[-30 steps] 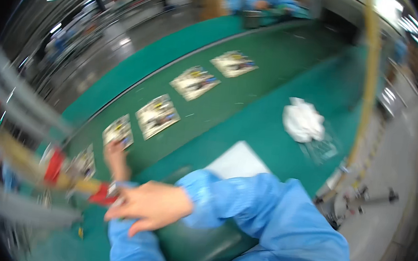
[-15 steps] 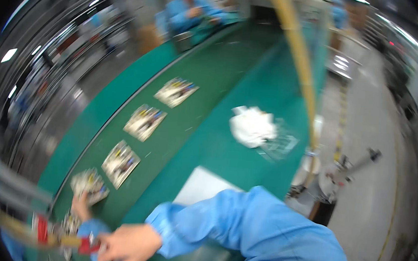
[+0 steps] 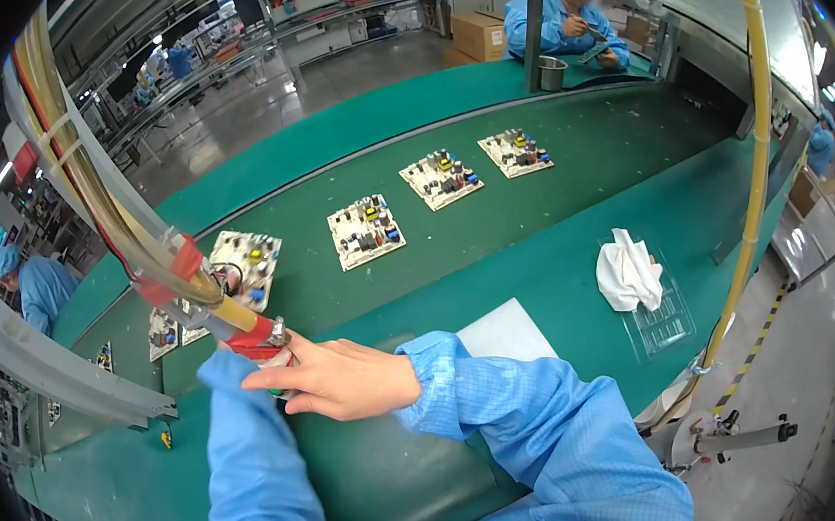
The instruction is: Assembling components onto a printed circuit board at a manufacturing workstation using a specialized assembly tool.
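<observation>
My right hand (image 3: 331, 378) is closed around a hanging tool (image 3: 255, 330) wrapped in red tape, which hangs from a bundle of yellowish hoses and cables (image 3: 93, 189) coming from the upper left. My left sleeve (image 3: 244, 445) rises under that hand, and my left hand is hidden behind the tool and my right hand. Just beyond the tool a circuit board (image 3: 244, 266) lies on the green belt (image 3: 569, 145). Three more boards (image 3: 367, 232) (image 3: 441, 177) (image 3: 516, 153) lie in a row farther along the belt.
A white cloth (image 3: 628, 271) rests on a clear plastic tray (image 3: 668, 325) to the right, and a white sheet (image 3: 506, 329) lies near my elbow. A yellow pole (image 3: 751, 192) curves down the right side. A co-worker in blue (image 3: 561, 18) sits at the far end beside a metal cup (image 3: 551, 72).
The view has swung and sharpened from a blur. My right hand stays on the taped tool. My left hand, seen earlier reaching to a board, is now hidden.
</observation>
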The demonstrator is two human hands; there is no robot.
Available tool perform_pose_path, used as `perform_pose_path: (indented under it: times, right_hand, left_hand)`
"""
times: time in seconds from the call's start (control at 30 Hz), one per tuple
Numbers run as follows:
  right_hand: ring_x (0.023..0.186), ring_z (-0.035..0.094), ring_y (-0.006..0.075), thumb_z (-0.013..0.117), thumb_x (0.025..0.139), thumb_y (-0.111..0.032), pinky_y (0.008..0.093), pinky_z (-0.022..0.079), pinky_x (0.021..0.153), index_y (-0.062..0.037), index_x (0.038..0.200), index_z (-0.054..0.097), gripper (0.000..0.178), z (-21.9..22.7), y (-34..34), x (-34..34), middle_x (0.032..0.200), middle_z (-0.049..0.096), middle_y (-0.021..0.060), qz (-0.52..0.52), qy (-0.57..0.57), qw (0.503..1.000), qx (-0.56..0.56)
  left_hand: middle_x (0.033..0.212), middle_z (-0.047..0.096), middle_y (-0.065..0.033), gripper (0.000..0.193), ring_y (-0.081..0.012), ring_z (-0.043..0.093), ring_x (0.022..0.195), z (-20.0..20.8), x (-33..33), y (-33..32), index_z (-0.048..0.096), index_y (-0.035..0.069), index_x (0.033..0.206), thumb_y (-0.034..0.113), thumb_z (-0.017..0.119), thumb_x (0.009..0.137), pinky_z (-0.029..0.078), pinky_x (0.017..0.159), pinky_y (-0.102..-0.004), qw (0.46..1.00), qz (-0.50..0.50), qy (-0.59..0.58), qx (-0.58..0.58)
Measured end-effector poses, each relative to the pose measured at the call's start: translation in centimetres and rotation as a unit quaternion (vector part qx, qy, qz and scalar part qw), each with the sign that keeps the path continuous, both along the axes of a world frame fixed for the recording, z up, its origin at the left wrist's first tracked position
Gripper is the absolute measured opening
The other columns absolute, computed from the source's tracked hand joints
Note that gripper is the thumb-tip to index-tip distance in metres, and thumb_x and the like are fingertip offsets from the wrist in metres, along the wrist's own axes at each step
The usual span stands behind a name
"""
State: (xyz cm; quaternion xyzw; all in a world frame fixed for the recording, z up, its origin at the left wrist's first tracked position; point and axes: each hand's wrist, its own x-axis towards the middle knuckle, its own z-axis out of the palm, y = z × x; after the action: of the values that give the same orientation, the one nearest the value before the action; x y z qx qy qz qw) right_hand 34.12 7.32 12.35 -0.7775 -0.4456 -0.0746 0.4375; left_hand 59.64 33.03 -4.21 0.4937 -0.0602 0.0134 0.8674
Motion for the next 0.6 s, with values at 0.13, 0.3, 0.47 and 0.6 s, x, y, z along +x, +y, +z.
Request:
perform_pose_path:
  times: [0.13,0.3,0.47,0.6]
  right_hand:
    - [0.101,0.059,0.0399,0.064,0.086,-0.013,0.0429,0.053,0.085,-0.0233,0.135,0.047,0.053,0.5,-1.2,-0.3,0.133,0.036,0.0244,-0.039,0.004,0.999,-0.024]
    - [0.112,0.055,0.0385,0.067,0.08,-0.005,0.0414,0.049,0.092,-0.0223,0.134,0.051,0.058,0.3,-0.4,0.4,0.129,0.048,0.0219,-0.034,-0.017,0.999,0.004]
    - [0.109,0.056,0.0326,0.068,0.077,0.002,0.0387,0.048,0.092,-0.0146,0.126,0.06,0.053,0.9,1.9,-0.4,0.125,0.054,0.019,0.022,0.013,0.999,0.038]
    - [0.106,0.058,0.0306,0.072,0.07,0.002,0.0362,0.05,0.085,-0.015,0.125,0.061,0.059,1.0,2.8,-1.7,0.126,0.055,0.0184,0.037,0.028,0.998,0.041]
  left_hand:
    - [0.094,0.062,-0.0078,0.013,-0.0209,0.063,0.086,9.3,-14.2,0.7,0.057,0.004,0.102,0.011,0.059,0.091,0.055,0.075,-0.0369,0.99,-0.012,0.137,-0.025]
    - [0.123,0.058,-0.014,0.052,-0.025,0.061,0.108,8.6,-27.9,1.9,0.042,-0.002,0.133,0.005,0.061,0.085,0.052,0.091,-0.0373,0.972,-0.064,0.227,0.008]
    - [0.125,0.057,-0.0131,0.05,-0.021,0.06,0.107,7.6,-35.7,-1.3,0.041,0.0,0.134,0.006,0.059,0.088,0.051,0.09,-0.0332,0.955,-0.125,0.267,-0.028]
    - [0.126,0.056,-0.0131,0.053,-0.0212,0.058,0.111,8.9,-37.8,-3.5,0.038,0.0,0.136,0.005,0.06,0.088,0.049,0.094,-0.0342,0.937,-0.199,0.282,-0.048]
